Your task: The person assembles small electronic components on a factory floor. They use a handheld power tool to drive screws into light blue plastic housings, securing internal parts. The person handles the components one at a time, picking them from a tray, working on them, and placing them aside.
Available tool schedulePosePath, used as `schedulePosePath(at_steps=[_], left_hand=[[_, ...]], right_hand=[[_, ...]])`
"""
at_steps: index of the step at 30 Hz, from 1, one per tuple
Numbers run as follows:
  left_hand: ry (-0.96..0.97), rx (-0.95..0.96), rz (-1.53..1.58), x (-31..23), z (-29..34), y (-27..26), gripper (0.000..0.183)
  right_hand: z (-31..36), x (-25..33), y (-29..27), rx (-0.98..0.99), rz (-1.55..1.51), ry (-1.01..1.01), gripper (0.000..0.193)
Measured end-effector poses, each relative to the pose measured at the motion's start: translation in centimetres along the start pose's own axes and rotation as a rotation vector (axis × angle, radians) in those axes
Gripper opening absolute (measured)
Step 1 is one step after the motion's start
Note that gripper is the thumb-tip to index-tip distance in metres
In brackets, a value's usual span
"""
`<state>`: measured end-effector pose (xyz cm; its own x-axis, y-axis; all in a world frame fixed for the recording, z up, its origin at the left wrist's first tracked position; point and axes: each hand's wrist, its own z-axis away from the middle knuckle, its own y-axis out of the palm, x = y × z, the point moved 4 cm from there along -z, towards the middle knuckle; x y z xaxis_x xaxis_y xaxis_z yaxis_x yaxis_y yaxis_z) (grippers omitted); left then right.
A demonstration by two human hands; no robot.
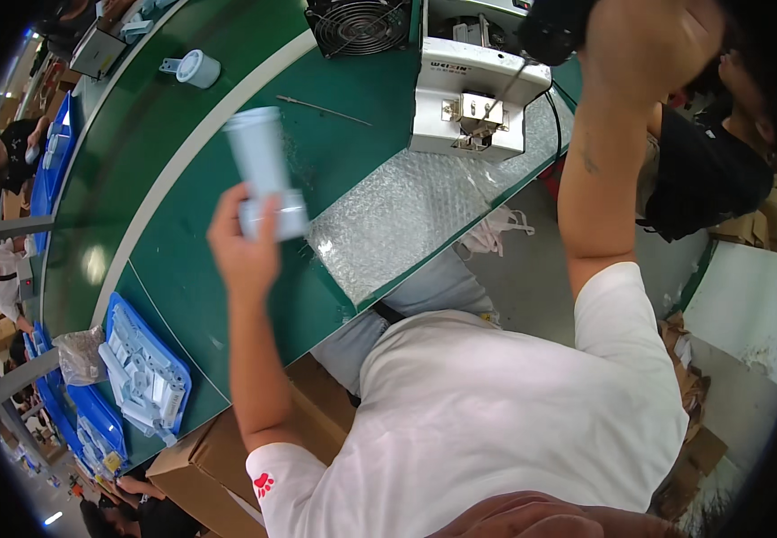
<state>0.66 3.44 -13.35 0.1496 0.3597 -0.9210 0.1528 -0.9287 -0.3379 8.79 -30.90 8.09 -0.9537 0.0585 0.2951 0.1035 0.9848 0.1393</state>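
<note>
While the left hand (pixel 243 240) grips a pale blue cylindrical plastic part (pixel 265 170), blurred, above the green worktop (pixel 182 260), the right hand (pixel 648 40) is raised at the top edge near a black tool (pixel 551 36); its grip cannot be told. A sheet of clear bubble wrap (pixel 415 211) lies before a white box-shaped machine (pixel 478 90). A blue tray (pixel 142 372) of pale parts sits at the left.

The tabletop (pixel 227 269) is dark green with a white stripe along it. The plastic tube (pixel 263 166) is pale blue-grey. At the near-left edge the tray (pixel 180 381) is bright blue. The machine (pixel 460 90) is white, the bubble wrap (pixel 424 211) clear and dimpled.
</note>
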Motion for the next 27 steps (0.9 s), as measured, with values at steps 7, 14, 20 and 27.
schedulePosePath(at_steps=[7, 14, 20, 27], left_hand=[[0.156, 0.113, 0.102, -3.0, 4.3, 10.7, 0.032], [0.252, 0.113, 0.08, -3.2, 5.7, 11.4, 0.034], [0.21, 0.033, 0.159, -2.5, 6.5, 12.1, 0.036], [0.231, 0.037, 0.155, -2.5, 6.6, 12.0, 0.037]], right_hand=[[2.7, 2.0, 2.3, -0.087, 0.043, 0.192, 0.029], [5.3, 5.1, 1.6, -0.075, -0.155, 0.519, 0.035], [6.5, 3.5, 2.3, -0.029, -0.167, 0.487, 0.036], [7.4, 1.7, 2.6, 0.024, -0.165, 0.455, 0.037]])
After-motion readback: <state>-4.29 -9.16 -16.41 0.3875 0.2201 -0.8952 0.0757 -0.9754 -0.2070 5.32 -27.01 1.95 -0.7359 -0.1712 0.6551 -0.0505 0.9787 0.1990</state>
